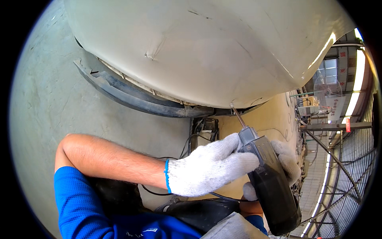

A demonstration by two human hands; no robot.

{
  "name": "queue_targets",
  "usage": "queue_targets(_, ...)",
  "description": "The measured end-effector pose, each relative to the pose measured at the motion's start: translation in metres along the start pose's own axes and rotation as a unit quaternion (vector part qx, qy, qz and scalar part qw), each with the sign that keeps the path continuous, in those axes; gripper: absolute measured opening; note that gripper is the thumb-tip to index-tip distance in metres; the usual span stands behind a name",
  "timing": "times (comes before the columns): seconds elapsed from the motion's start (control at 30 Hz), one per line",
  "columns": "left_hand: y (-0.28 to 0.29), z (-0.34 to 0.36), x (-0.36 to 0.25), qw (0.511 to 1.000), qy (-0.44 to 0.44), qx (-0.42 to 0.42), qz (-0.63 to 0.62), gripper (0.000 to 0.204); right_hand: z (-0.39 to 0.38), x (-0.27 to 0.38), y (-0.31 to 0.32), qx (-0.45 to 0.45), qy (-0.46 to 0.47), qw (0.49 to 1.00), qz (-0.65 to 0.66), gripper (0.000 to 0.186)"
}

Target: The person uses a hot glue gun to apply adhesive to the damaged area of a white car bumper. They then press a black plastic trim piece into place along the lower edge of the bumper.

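Observation:
Both hands wear white knit gloves and hold a black handheld electric tool (270, 187) with a grey front housing and a slim metal tip. My left hand (213, 165), blue-cuffed, closes on the tool near its front end. My right hand (286, 161) wraps round its far side, mostly hidden behind the body. The tip meets the lower edge of a pale car bumper (191, 47), next to a small damaged spot. Scratches and a dent mark the bumper's surface. Below it runs a dark plastic lip (139, 97), torn and scuffed at its left end.
Grey concrete floor (47, 103) lies to the left. A black cable (153, 192) passes behind my left arm. At the right stand a fan (327, 91), a metal post (338, 127) and a corrugated wall (354, 159). A dark object (206, 127) sits under the bumper.

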State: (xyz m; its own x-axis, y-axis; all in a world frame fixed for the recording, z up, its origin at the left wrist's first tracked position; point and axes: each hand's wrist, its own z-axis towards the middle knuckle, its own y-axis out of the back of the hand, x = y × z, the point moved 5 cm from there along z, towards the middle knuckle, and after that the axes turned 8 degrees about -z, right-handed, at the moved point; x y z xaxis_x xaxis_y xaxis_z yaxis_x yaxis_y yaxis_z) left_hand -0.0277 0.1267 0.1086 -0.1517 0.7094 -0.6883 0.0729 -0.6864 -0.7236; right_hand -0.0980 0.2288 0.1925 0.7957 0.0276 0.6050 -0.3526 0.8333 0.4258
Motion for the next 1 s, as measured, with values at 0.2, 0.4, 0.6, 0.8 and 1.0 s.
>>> queue_targets(0.2,-0.007,0.004,-0.001,0.999,-0.003,0.025,-0.035,0.055,0.006,-0.01,0.019,0.106,0.084,0.99,-0.032,0.078)
queue_targets(0.4,-0.01,0.006,-0.008,0.999,-0.023,0.032,-0.015,0.055,0.0,-0.02,0.031,0.097,0.034,0.994,-0.032,0.082)
queue_targets(0.6,-0.002,0.01,-0.001,0.996,0.012,0.033,0.083,0.061,-0.004,-0.022,0.029,0.145,0.04,0.986,0.074,0.079)
queue_targets(0.8,-0.005,0.006,-0.012,0.992,0.005,0.003,0.125,0.061,-0.003,-0.027,0.025,0.14,0.056,0.986,0.067,0.077)
queue_targets(1.0,-0.011,0.006,-0.015,0.994,0.028,0.006,0.107,0.051,0.0,-0.03,0.027,0.101,0.072,0.992,0.027,0.076)
